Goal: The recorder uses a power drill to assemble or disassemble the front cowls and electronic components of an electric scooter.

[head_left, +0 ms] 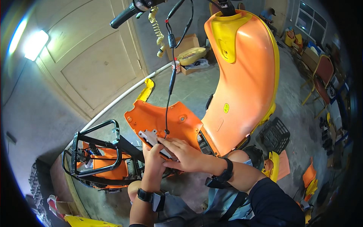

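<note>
A bent orange body panel lies on the scooter's frame, with a silver-white metal bracket at its lower left. A black cable hangs from the handlebar down to the bracket. My left hand is closed at the bracket's lower end; what its fingers grip is hidden. My right hand overlaps it, fingers bent and pressed together over the bracket near the cable's end, their grip partly hidden. Right of them stands the large peach-and-yellow front shell.
Left are the black tube frame, a door and a white pipe. A black crate, loose yellow parts and chairs are right. Boxes stand behind; a person sits at the back.
</note>
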A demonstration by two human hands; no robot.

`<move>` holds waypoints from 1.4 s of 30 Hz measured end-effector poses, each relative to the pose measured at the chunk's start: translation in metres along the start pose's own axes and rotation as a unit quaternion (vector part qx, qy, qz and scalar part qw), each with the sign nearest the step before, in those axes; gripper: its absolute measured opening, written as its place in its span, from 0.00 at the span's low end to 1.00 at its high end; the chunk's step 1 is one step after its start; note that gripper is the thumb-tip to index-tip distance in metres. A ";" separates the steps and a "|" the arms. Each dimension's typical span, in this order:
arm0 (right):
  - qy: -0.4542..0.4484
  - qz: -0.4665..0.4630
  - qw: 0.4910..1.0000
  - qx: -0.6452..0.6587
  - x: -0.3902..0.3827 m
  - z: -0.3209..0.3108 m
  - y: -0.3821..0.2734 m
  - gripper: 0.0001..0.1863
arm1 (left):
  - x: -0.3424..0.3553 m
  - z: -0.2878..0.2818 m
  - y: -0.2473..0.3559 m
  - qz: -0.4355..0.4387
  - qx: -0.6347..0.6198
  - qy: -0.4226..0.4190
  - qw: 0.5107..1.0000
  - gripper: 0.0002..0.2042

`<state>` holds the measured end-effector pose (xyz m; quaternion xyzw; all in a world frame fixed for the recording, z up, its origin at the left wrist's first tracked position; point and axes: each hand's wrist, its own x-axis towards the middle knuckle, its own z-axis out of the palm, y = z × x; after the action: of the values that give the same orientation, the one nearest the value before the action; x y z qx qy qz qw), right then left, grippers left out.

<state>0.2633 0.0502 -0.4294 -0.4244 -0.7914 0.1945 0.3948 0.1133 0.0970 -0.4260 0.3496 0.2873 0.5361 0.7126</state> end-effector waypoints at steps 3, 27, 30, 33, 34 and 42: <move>-0.024 0.014 0.999 -0.019 0.002 -0.004 -0.002 0.42 | 0.000 -0.001 -0.001 0.011 -0.009 0.014 1.000 0.25; 0.185 0.392 0.566 0.701 0.010 0.039 -0.013 0.27 | -0.004 0.027 -0.035 0.134 0.070 0.124 0.981 0.16; 0.230 0.351 0.584 0.695 0.014 0.031 -0.002 0.26 | -0.005 0.032 -0.035 0.071 0.046 0.099 0.991 0.14; 0.232 0.265 0.638 0.685 0.013 0.019 0.018 0.22 | -0.003 0.043 -0.037 0.089 -0.055 0.104 0.989 0.22; 0.278 0.294 0.653 0.641 0.010 0.016 0.027 0.21 | -0.003 0.043 -0.037 0.065 -0.074 0.083 0.992 0.25; 0.251 0.286 0.648 0.660 0.013 -0.038 0.088 0.24 | 0.017 0.044 -0.065 0.182 0.163 0.137 0.960 0.35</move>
<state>0.3347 0.1098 -0.4572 -0.2896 -0.1637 0.6550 0.6785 0.1888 0.0931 -0.4536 0.4305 0.3974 0.6455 0.4900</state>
